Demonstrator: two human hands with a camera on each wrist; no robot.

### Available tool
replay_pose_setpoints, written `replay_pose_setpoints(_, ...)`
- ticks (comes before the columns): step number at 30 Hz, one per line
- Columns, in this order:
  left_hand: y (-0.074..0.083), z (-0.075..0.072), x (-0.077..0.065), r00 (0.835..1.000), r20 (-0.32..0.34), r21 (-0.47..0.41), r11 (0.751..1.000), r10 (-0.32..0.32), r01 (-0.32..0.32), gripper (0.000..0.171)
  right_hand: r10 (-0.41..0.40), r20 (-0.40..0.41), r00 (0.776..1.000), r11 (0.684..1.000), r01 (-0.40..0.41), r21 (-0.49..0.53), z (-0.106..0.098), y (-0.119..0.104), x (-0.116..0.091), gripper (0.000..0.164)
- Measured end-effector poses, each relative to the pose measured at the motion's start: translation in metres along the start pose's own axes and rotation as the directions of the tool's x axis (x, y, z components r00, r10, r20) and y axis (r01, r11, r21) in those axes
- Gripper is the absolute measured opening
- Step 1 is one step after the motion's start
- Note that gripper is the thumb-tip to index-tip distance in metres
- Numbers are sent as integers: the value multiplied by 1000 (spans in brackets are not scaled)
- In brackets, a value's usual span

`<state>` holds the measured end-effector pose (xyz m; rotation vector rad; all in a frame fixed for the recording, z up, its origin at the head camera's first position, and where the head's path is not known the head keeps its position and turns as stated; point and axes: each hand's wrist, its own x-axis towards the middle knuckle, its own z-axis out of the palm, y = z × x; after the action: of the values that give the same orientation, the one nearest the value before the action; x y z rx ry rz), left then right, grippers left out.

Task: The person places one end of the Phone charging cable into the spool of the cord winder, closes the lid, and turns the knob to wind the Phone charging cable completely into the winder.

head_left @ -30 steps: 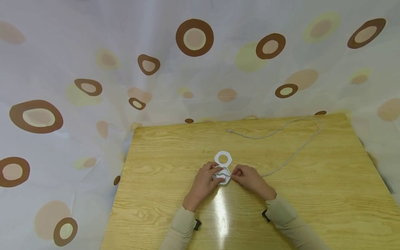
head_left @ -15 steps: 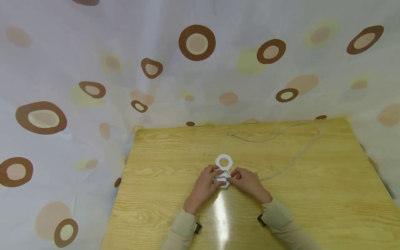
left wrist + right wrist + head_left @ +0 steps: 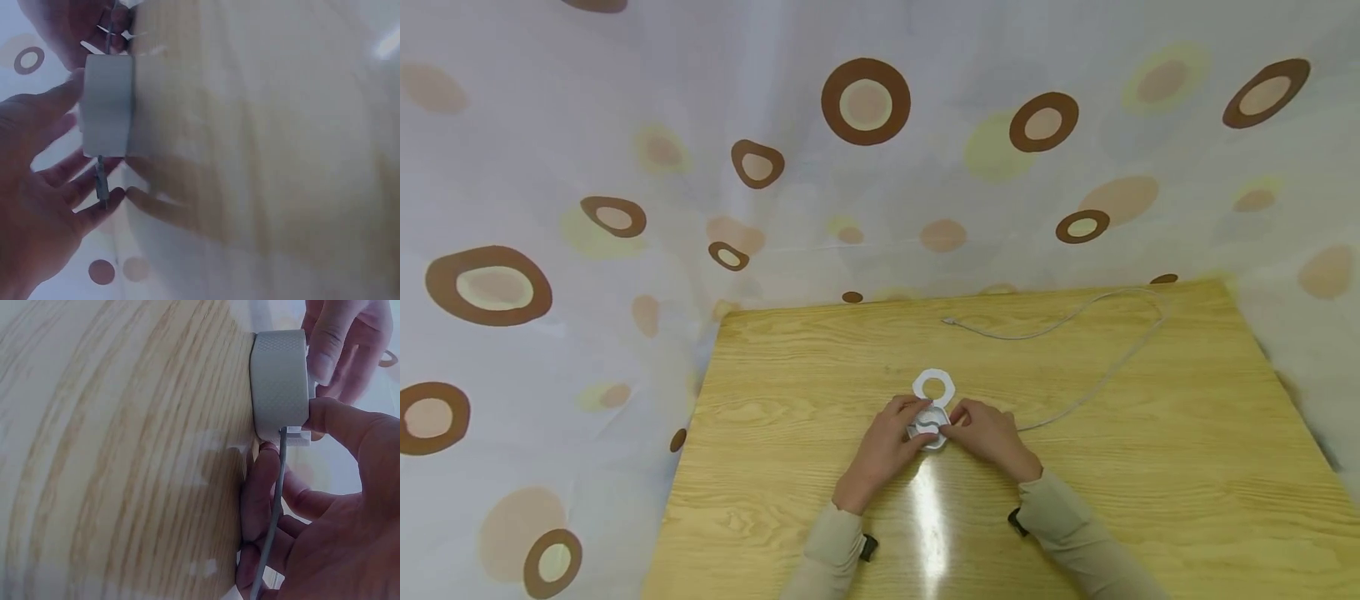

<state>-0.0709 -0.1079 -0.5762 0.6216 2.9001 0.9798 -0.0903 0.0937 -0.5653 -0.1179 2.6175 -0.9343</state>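
A small white many-sided cable case (image 3: pixel 928 426) lies on the table, its ring-shaped lid (image 3: pixel 934 373) swung back. An S-shaped channel shows inside it. My left hand (image 3: pixel 882 446) grips the case from the left, thumb and fingers at opposite edges. My right hand (image 3: pixel 992 435) pinches its right edge, thumb (image 3: pixel 331 415) on the upper rim and a finger at the lower corner. From that side a thin grey-white cable (image 3: pixel 275 512) runs out past the curled right fingers. A short plug end (image 3: pixel 102 182) sticks out of the other side, near the left fingers.
The rest of the cable curves over the wooden table (image 3: pixel 790 367) to the far right and back to a plug (image 3: pixel 951 321) near the rear edge. A spotted curtain (image 3: pixel 880 183) stands behind and beside the table.
My right hand has slid left along the cable to the case, and its thumb now sits on the case's rim. The left hand keeps its grip.
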Motion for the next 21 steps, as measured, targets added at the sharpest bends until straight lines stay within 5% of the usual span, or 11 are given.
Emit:
replay_pose_setpoints(5,-9,0,-2,996,-46,-103,992,-73,68,42,9,3,1000,1000,-9,8,-1,-3,0,27)
replay_pose_setpoints(8,-12,-2,-2,993,-46,-85,991,-109,105,39,16,1,1000,1000,-16,12,0,-3,1,27)
replay_pose_setpoints(14,-10,-11,3,974,43,-59,973,-221,224,32,18,-1,1000,1000,-18,-5,2,1,3,27)
replay_pose_setpoints(21,-11,-19,13,941,149,-196,924,-303,328,23,17,1,1000,1000,-17,7,2,2,2,28)
